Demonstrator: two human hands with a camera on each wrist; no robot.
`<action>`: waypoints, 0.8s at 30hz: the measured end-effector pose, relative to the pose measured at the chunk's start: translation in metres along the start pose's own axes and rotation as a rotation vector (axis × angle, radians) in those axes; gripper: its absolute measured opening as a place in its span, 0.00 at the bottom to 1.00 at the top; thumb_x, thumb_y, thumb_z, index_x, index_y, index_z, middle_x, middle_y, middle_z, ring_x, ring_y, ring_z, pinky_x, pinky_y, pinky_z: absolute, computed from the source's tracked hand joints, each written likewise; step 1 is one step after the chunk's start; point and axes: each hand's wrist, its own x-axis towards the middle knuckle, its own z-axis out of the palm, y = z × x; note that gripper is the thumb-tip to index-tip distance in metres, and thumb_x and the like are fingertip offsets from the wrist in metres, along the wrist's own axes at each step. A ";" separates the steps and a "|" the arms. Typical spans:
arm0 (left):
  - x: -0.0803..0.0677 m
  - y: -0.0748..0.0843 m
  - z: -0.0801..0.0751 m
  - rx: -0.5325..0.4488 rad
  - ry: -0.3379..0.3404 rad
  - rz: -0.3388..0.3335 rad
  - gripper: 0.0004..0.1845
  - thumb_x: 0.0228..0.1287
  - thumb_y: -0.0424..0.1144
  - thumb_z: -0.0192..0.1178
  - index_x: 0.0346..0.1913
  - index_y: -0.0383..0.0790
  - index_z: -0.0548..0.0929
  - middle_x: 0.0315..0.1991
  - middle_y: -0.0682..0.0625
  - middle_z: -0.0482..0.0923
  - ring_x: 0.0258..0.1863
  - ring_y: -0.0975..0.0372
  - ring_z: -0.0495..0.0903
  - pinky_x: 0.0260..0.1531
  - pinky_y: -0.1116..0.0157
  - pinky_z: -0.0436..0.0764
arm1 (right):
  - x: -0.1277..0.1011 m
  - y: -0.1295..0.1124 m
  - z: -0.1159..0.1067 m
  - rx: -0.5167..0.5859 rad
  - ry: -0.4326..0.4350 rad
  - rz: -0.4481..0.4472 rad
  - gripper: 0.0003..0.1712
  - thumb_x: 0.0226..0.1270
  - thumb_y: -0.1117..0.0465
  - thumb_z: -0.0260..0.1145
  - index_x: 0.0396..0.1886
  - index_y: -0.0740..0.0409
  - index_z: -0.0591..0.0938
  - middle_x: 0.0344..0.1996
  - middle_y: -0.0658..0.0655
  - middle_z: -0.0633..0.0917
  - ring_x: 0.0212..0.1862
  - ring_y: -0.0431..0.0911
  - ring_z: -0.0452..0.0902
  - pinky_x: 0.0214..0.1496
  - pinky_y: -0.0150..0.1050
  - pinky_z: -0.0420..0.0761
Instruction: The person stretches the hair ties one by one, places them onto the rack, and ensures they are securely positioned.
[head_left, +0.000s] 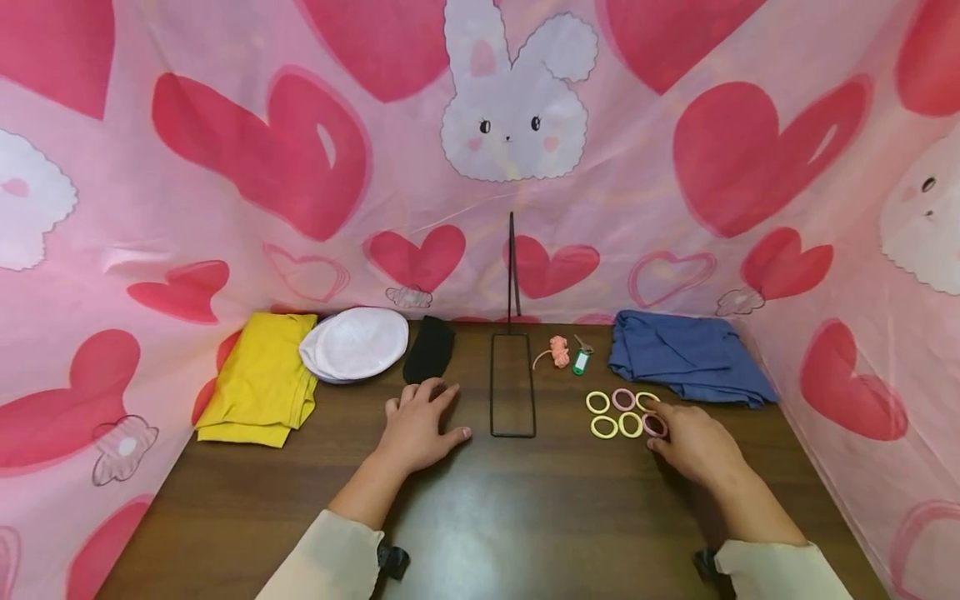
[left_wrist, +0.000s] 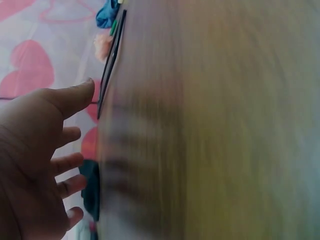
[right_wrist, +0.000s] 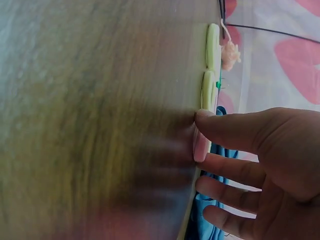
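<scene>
My right hand is at the right end of several flat rings lying in two rows. Its thumb and index finger hold the near-row pink ring from opposite edges, with the ring still flat on the table. Beside that ring is a yellow ring; another pink ring sits in the far row. My left hand hovers palm down over the wood with fingers spread, holding nothing. It is between a black folded cloth item and a black wire stand.
Along the back are a folded yellow cloth, a white cap-like item and a folded blue cloth. Near the stand's upright lie a pink charm with a cord and a green key tag. A printed curtain encloses the table.
</scene>
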 end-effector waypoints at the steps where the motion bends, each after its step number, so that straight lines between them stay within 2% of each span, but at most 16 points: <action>1: 0.002 0.002 0.001 -0.005 -0.009 0.007 0.41 0.62 0.65 0.69 0.75 0.53 0.75 0.74 0.47 0.66 0.70 0.45 0.63 0.56 0.40 0.61 | 0.001 0.000 0.000 0.000 0.002 0.001 0.34 0.57 0.57 0.81 0.63 0.62 0.82 0.45 0.67 0.88 0.50 0.68 0.83 0.50 0.66 0.78; 8: 0.013 0.015 0.006 -0.044 -0.029 0.039 0.40 0.63 0.64 0.68 0.75 0.54 0.75 0.73 0.48 0.67 0.67 0.46 0.65 0.55 0.41 0.61 | 0.006 -0.001 0.001 -0.005 0.043 -0.023 0.22 0.59 0.61 0.78 0.55 0.58 0.88 0.41 0.65 0.89 0.45 0.65 0.85 0.47 0.64 0.80; 11: 0.017 0.020 0.007 -0.055 -0.039 0.049 0.40 0.63 0.65 0.68 0.76 0.54 0.74 0.73 0.47 0.67 0.68 0.46 0.65 0.55 0.41 0.62 | 0.006 0.000 -0.001 -0.010 0.077 -0.038 0.22 0.59 0.61 0.77 0.55 0.58 0.87 0.40 0.64 0.89 0.43 0.64 0.86 0.45 0.63 0.81; 14: 0.019 0.025 0.009 -0.065 -0.055 0.057 0.40 0.63 0.65 0.68 0.76 0.55 0.74 0.73 0.47 0.67 0.69 0.44 0.64 0.56 0.40 0.62 | 0.005 -0.002 -0.005 0.014 0.115 -0.052 0.22 0.58 0.62 0.77 0.54 0.60 0.87 0.42 0.64 0.89 0.45 0.64 0.85 0.47 0.63 0.80; 18: 0.020 0.028 0.012 -0.067 -0.076 0.052 0.40 0.63 0.66 0.67 0.76 0.56 0.73 0.74 0.47 0.66 0.70 0.44 0.64 0.57 0.40 0.62 | 0.004 -0.007 -0.013 0.061 0.199 -0.084 0.21 0.58 0.63 0.76 0.52 0.60 0.88 0.42 0.61 0.88 0.46 0.61 0.85 0.49 0.61 0.80; 24: 0.025 0.027 0.020 -0.061 -0.092 0.052 0.40 0.64 0.66 0.66 0.76 0.57 0.73 0.74 0.48 0.66 0.70 0.46 0.63 0.56 0.43 0.62 | 0.005 -0.027 -0.024 0.095 0.379 -0.208 0.15 0.60 0.62 0.76 0.47 0.58 0.90 0.38 0.54 0.88 0.40 0.53 0.86 0.43 0.56 0.82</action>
